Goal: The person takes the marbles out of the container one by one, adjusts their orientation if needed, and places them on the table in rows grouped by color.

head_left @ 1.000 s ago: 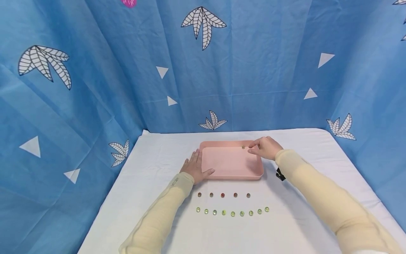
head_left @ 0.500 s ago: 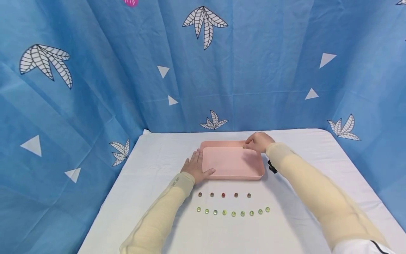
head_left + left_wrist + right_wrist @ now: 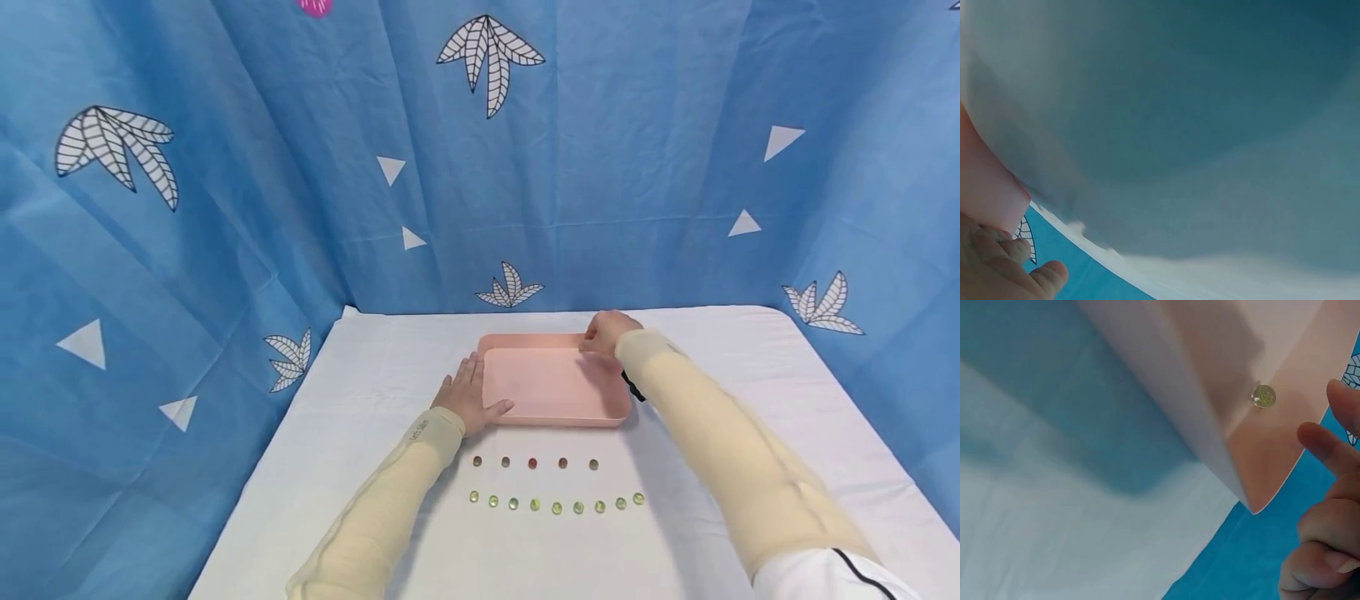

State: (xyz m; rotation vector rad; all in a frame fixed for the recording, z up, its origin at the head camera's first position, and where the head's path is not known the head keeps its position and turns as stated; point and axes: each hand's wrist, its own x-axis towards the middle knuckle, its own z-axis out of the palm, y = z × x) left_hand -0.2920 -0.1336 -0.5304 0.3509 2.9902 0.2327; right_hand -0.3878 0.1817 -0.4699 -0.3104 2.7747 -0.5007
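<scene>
A pink rectangular tray (image 3: 555, 383) lies near the back of the white table. My left hand (image 3: 462, 398) rests with spread, straight fingers along its left side, thumb over the front left corner. Over the back right corner reaches my right hand (image 3: 606, 332), its fingertips inside the rim. In the right wrist view a small round yellow-green glass bead (image 3: 1264, 397) sits in the tray by the wall. Thumb and index finger there are extended and apart from the bead, with the other fingers curled in. From the head view the bead is hidden behind the hand.
In front of the tray, several dark reddish-brown beads (image 3: 532, 463) form a row. A longer row of green glass beads (image 3: 557, 508) lies nearer the front. Blue curtains (image 3: 637, 167) hang behind the table (image 3: 405, 342) and at both sides.
My right hand has moved left over the tray's back right corner, covering the bead seen there earlier in the head view. The left hand has stayed at the tray's left side.
</scene>
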